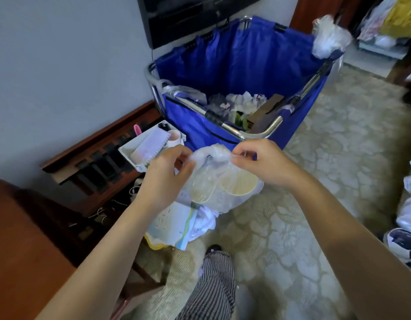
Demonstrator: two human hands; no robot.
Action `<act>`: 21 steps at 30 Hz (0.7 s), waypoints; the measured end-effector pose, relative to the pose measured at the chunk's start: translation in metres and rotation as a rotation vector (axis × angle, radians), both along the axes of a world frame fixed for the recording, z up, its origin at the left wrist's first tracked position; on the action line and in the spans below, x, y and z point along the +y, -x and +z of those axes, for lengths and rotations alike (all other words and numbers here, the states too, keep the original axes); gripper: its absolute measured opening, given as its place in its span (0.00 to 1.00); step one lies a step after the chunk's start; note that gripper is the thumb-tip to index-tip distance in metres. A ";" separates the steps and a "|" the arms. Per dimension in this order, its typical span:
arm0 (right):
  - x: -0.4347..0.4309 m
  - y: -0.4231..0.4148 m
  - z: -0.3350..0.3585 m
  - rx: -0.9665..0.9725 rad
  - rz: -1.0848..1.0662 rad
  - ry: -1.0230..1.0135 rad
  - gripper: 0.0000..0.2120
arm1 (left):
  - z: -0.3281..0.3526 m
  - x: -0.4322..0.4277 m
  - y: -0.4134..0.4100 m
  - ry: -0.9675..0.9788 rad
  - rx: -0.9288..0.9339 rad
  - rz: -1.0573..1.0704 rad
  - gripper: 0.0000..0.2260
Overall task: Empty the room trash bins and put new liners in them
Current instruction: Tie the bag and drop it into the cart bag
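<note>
A clear plastic trash bag (223, 192) full of paper cups and wrappers hangs in front of me, its neck bunched at the top. My left hand (167, 172) pinches the left side of the neck. My right hand (260, 162) pinches the right side. Just behind the bag stands a blue fabric collection cart (246, 65) on a chrome frame, holding trash and crumpled plastic. Below the bag, a white bin (167, 225) with paper in it shows partly.
A white caddy (139, 148) with a notebook and a cup hangs at the cart's left. A dark wooden rack (100, 158) and a wooden desk (22, 245) lie to the left. A bunch of clear bags (329, 38) sits on the cart's far corner. Patterned carpet (315, 181) spreads right.
</note>
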State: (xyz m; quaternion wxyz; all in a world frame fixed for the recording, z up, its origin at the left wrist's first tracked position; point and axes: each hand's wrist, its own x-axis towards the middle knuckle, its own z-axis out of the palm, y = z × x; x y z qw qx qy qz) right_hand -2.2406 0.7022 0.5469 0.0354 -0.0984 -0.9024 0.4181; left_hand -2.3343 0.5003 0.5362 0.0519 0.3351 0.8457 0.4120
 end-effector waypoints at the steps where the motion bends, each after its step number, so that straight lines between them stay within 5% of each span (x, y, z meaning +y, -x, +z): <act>1: 0.015 0.015 0.001 -0.003 0.000 0.011 0.07 | -0.001 0.016 0.016 -0.020 -0.013 0.005 0.02; 21: 0.243 0.224 -0.003 -0.061 0.090 0.053 0.10 | -0.006 0.238 0.181 -0.203 -0.122 0.140 0.13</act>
